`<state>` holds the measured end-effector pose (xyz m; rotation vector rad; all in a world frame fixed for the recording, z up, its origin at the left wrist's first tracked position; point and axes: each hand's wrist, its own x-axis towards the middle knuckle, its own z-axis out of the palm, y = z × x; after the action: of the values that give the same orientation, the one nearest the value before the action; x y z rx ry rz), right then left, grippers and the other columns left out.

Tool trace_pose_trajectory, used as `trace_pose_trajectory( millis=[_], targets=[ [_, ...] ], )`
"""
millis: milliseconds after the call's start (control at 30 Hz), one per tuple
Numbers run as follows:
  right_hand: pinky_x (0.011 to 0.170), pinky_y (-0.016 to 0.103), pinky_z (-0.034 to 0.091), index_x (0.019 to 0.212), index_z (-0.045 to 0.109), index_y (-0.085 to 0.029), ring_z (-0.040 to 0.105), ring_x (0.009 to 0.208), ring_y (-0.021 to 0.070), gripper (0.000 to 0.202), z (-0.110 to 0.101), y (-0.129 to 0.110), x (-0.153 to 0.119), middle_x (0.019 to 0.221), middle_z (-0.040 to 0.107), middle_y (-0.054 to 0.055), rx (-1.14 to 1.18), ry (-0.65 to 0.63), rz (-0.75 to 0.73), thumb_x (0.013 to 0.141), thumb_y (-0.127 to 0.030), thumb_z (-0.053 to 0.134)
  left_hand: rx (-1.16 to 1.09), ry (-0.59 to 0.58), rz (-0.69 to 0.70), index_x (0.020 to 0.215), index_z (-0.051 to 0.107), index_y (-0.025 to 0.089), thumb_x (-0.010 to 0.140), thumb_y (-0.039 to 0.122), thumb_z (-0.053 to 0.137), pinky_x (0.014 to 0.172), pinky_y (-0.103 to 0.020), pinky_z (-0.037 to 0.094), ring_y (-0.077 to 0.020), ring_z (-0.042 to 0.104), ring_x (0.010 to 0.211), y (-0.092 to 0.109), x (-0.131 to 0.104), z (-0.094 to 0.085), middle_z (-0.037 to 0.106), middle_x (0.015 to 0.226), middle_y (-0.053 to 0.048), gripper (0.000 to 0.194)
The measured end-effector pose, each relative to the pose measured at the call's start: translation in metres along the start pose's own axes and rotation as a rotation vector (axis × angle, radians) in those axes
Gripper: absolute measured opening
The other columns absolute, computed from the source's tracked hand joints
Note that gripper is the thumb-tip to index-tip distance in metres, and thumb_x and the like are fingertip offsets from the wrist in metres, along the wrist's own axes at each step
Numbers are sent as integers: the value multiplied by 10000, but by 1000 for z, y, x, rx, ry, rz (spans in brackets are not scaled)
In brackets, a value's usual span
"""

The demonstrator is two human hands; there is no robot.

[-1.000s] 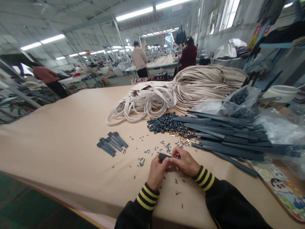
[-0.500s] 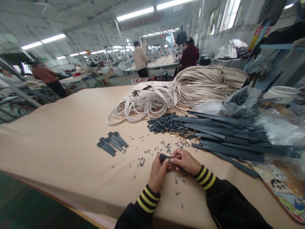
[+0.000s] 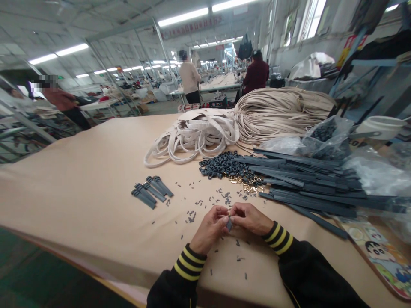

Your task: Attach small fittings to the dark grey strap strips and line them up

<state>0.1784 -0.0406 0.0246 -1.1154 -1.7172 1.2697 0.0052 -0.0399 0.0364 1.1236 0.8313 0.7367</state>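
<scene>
Between my two hands is a dark grey strap (image 3: 229, 224) with a bit of gold buckle showing at its top. My left hand (image 3: 212, 226) is closed on it, thumb in front. Fingertips of my right hand (image 3: 248, 218) pinch the same piece from the other side; most of it is hidden by the fingers. Small dark offcuts (image 3: 227, 197) lie scattered around my hands. Beyond them are a heap of dark strap loops (image 3: 221, 164) and some gold buckles (image 3: 252, 185). To the left lie several buckled short straps (image 3: 152, 191) in a row.
Long dark grey strips (image 3: 308, 179) are stacked at the right, beside plastic bags (image 3: 372, 171) and a white bucket (image 3: 379, 128). Pale looped straps (image 3: 195, 134) and a large bundle of beige cords (image 3: 282, 111) lie at the back. A cartoon-printed tray (image 3: 379, 256) sits at the right edge.
The strap has turned from lying sideways to pointing down toward me. My left hand has rotated, its wrist moving left. One more small offcut shows on the table near me.
</scene>
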Motion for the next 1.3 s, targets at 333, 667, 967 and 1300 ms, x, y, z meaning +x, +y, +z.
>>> trace_pose_trajectory(
  millis=[333,667,967,1300],
  targets=[
    [491,180,329,687,546,-138,418,535,85,109,3,1,-1,575,480,-43,-101,-46,7,729,-236,572,-6,-167,-74,800,452,150,667,370,659,512,-191,376,-76,490,553,-8,4,-9,522,677,19,330],
    [426,159,380,757,569,-144,528,444,79,121,-14,-2,-12,591,547,-33,95,-316,232,771,-243,500,14,-45,18,709,411,155,674,395,641,525,-198,363,-86,489,562,-16,10,-7,516,639,21,334],
    [417,157,370,687,518,-149,514,427,75,175,-10,3,-9,549,556,-33,125,-235,293,768,-304,518,82,95,54,694,387,168,703,365,607,467,-180,380,-82,525,484,-21,11,1,537,581,37,296],
    [445,173,332,681,584,-160,488,473,91,109,-9,3,-5,525,547,-39,-333,-64,131,747,-236,544,175,8,-110,710,429,160,709,395,563,372,-166,385,-92,508,361,-14,21,-2,579,441,5,271]
  ],
)
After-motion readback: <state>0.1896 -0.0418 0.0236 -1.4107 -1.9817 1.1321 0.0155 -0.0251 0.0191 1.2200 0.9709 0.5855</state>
